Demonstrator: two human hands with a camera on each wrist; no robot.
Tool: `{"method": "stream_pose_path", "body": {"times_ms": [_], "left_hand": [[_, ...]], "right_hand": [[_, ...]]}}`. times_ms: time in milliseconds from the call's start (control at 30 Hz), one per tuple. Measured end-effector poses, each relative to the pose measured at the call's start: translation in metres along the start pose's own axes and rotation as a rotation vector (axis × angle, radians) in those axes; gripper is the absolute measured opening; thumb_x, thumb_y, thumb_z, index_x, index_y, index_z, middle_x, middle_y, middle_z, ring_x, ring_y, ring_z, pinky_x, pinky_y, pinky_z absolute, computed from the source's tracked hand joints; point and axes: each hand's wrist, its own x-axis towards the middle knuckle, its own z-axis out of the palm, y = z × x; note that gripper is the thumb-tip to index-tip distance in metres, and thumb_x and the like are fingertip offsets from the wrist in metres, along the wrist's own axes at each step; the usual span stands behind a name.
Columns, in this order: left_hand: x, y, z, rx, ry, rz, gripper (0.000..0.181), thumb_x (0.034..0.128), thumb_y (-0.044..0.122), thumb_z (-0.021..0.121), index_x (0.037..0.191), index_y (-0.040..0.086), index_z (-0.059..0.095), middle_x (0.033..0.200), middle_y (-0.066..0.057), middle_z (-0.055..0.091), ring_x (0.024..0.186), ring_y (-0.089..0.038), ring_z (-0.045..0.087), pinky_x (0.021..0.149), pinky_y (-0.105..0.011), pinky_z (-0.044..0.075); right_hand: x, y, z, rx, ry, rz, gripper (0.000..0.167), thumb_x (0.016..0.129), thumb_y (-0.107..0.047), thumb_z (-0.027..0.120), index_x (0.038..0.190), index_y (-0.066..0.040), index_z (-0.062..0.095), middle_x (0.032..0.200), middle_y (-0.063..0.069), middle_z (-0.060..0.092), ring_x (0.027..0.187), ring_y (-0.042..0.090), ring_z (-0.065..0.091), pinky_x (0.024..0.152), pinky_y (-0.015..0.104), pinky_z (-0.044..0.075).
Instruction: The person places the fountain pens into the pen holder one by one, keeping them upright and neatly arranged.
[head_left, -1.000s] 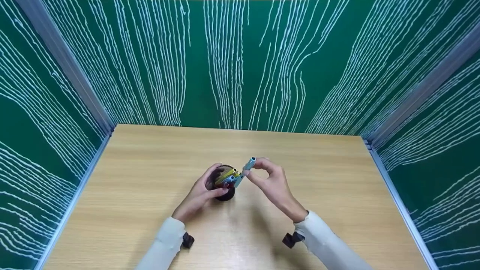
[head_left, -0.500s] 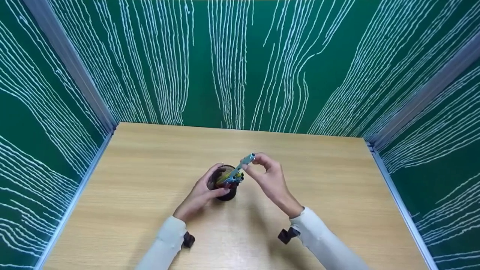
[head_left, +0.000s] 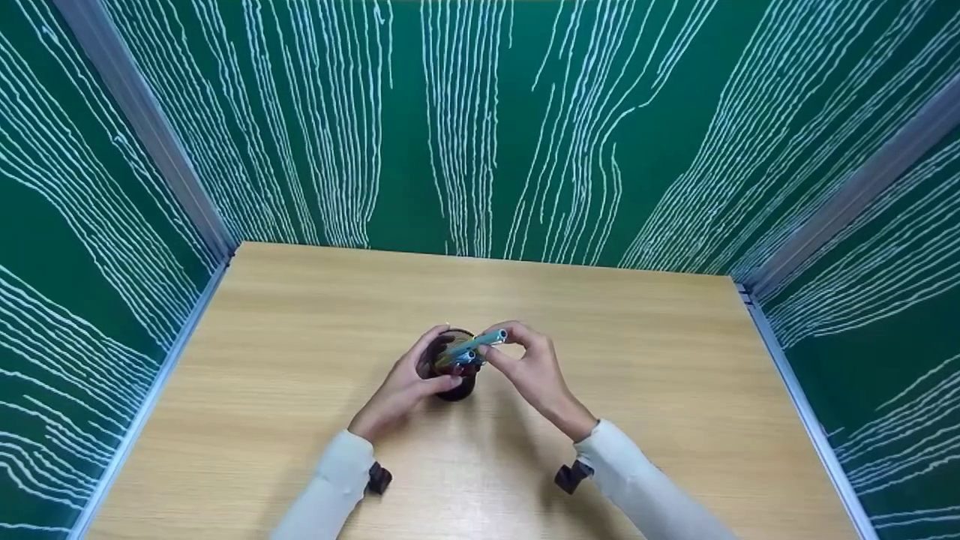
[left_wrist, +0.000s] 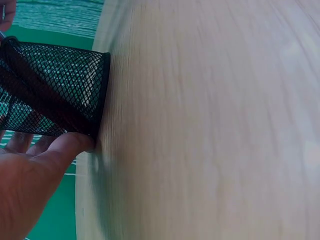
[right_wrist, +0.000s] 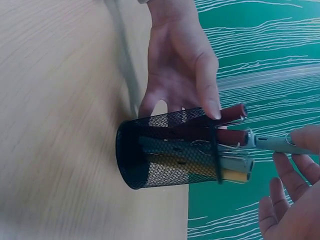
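Observation:
A black mesh pen holder [head_left: 454,391] stands on the table, and my left hand [head_left: 399,388] grips its side, thumb in front. In the left wrist view that thumb lies low on the mesh wall [left_wrist: 75,75]. My right hand [head_left: 537,371] pinches a light blue pen [head_left: 492,338] between thumb and fingers at the holder's mouth. The pen slants, its lower end pointing into the opening; how deep it reaches is hidden. Through the mesh in the right wrist view show dark red pens [right_wrist: 232,136], another light blue pen [right_wrist: 237,164] and a yellow pen [right_wrist: 236,175].
The light wooden table [head_left: 337,300] extends all round the holder. Green walls [head_left: 405,150] with white wavy lines enclose it at the back and sides, with grey metal posts [head_left: 161,135] at the corners. A dark wrist camera [head_left: 379,478] sits at each sleeve.
The light blue pen went from beside the holder's right rim up and over its mouth, then came down and now lies flatter. My left hand keeps its hold on the holder.

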Motion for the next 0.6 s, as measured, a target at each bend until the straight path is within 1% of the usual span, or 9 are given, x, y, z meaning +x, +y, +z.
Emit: {"method": "stream_pose_path", "body": {"times_ms": [33,167,300,400,500,600], "left_hand": [[0.000,0.000,0.000,-0.005,-0.001,0.004,0.094,0.0953,0.009,0.087,0.173,0.018,0.035,0.169,-0.012,0.045,0.159,-0.030,0.040,0.133,-0.047,0.027],[0.001,-0.001,0.001,-0.023,-0.007,0.019,0.093,0.0954,0.006,0.086,0.172,0.016,0.035,0.169,-0.015,0.046,0.157,-0.032,0.042,0.133,-0.048,0.029],[0.001,-0.002,0.000,0.013,0.001,0.021,0.092,0.0949,0.008,0.087,0.172,0.018,0.037,0.169,-0.012,0.047,0.157,-0.032,0.043,0.133,-0.047,0.028],[0.001,-0.002,0.000,0.034,0.009,0.014,0.092,0.0947,0.011,0.088,0.171,0.021,0.038,0.168,-0.011,0.047,0.157,-0.032,0.043,0.133,-0.046,0.028],[0.002,-0.002,0.000,0.040,0.009,0.013,0.092,0.0951,0.013,0.088,0.171,0.021,0.038,0.169,-0.010,0.047,0.157,-0.033,0.042,0.133,-0.048,0.027],[0.001,-0.002,-0.001,0.066,0.013,0.010,0.091,0.0956,0.017,0.088,0.172,0.020,0.038,0.169,-0.010,0.047,0.158,-0.033,0.041,0.133,-0.050,0.025]], "right_hand": [[0.000,0.001,0.001,-0.002,-0.003,0.004,0.014,0.098,-0.011,0.085,0.109,-0.019,0.083,0.108,-0.006,0.079,0.107,0.023,0.067,0.103,0.054,0.046],[0.001,0.004,0.003,-0.011,-0.001,0.014,0.014,0.097,-0.011,0.085,0.108,-0.020,0.083,0.108,-0.007,0.079,0.109,0.023,0.066,0.104,0.053,0.045],[0.002,0.009,0.006,-0.013,0.008,0.011,0.015,0.096,-0.009,0.086,0.107,-0.019,0.084,0.108,-0.005,0.079,0.110,0.024,0.065,0.103,0.050,0.046],[0.002,0.012,0.008,-0.008,0.008,0.022,0.015,0.096,-0.008,0.086,0.106,-0.019,0.084,0.109,-0.004,0.079,0.110,0.024,0.064,0.103,0.050,0.046],[0.002,0.014,0.009,-0.008,0.007,0.040,0.016,0.095,-0.008,0.086,0.106,-0.020,0.084,0.109,-0.004,0.078,0.111,0.023,0.064,0.105,0.055,0.046],[0.003,0.014,0.009,-0.015,0.009,0.052,0.016,0.095,-0.009,0.086,0.107,-0.020,0.083,0.110,-0.005,0.078,0.111,0.023,0.064,0.107,0.061,0.045]]}}
